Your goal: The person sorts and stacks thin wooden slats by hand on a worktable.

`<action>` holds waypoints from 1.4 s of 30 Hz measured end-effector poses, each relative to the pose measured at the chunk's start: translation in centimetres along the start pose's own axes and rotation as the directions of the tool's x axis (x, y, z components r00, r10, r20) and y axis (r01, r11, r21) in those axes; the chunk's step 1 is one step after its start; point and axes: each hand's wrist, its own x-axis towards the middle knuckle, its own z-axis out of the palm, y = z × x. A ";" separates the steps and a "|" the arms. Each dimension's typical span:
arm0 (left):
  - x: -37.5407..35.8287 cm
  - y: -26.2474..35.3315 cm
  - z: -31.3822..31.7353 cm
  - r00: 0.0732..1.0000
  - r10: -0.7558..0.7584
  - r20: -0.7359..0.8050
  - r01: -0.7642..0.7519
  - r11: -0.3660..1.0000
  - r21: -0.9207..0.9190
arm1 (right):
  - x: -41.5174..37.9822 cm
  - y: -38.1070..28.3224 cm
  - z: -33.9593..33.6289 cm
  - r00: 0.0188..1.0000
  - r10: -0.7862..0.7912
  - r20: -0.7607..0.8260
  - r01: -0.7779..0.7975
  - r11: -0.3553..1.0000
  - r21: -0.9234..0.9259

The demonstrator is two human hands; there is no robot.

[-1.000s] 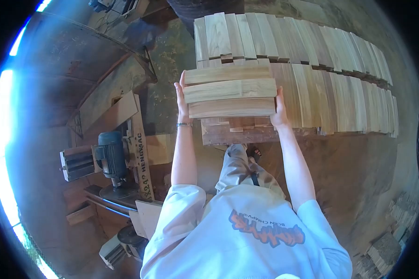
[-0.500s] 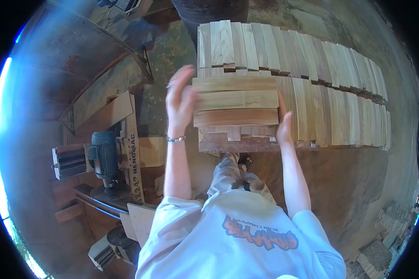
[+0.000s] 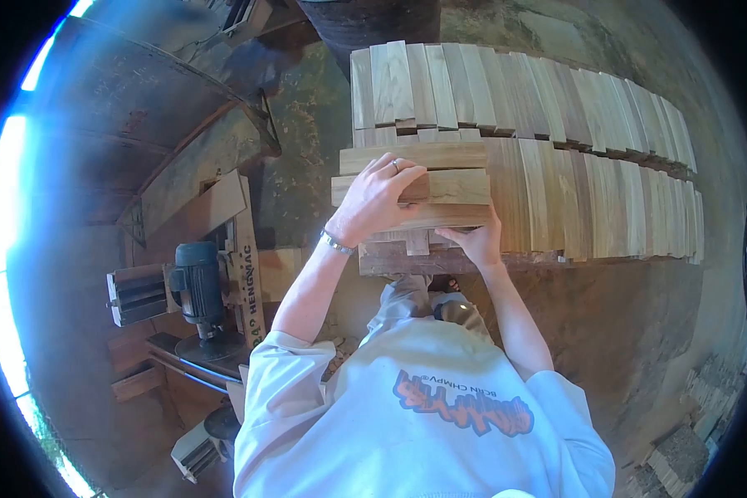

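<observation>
Three short wooden blocks lie crosswise on top of the stacked wood: a far block (image 3: 448, 154), a middle block (image 3: 456, 187) and a near block (image 3: 448, 217). My left hand (image 3: 373, 199) reaches over them from the left, fingers bent over the middle block and partly covering the near one. At the right end of the near block, my right hand (image 3: 480, 241) has its thumb along the front edge and its fingers around the end. The middle block sticks out a little further left than the others.
Two long rows of upright wooden pieces (image 3: 589, 199) run to the right. A dark barrel (image 3: 373, 25) stands behind the stack. On the left are a blue-green motor (image 3: 197, 282) and a board marked HENGMAC (image 3: 249, 274). More wood pieces (image 3: 681, 452) lie at the lower right.
My left hand has come from beside the blocks' left ends onto their tops. My right hand has moved down to the near block's corner. The blocks have shifted slightly left and out of line.
</observation>
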 end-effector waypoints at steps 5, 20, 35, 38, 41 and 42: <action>-2.4 2.2 0.5 0.999 0.054 -0.009 -0.054 0.992 -0.118 | -0.9 1.3 1.1 0.998 0.048 -0.031 -0.047 0.998 0.039; -3.9 0.1 -1.1 0.953 -0.170 -0.250 0.129 0.977 -0.171 | -0.9 0.9 -1.1 0.996 -0.091 0.014 0.072 0.863 0.500; -10.5 -8.4 6.9 0.545 -0.794 0.269 0.276 -0.133 -0.952 | 1.9 -0.7 -0.3 0.840 0.443 0.314 -0.453 0.254 0.854; -9.2 -13.1 4.5 0.676 -0.736 0.022 0.413 0.354 -0.839 | 1.3 -1.8 -2.4 0.929 0.307 0.206 -0.362 0.644 0.674; -3.3 -10.8 -0.5 0.657 -0.679 -0.327 0.176 0.560 -0.810 | -4.1 -3.7 -7.0 0.971 0.235 -0.037 -0.213 0.930 0.299; -0.8 -9.4 -1.7 0.714 -0.579 -0.395 0.134 0.665 -0.734 | -6.5 -5.1 -9.4 0.966 0.240 -0.094 -0.222 0.960 0.168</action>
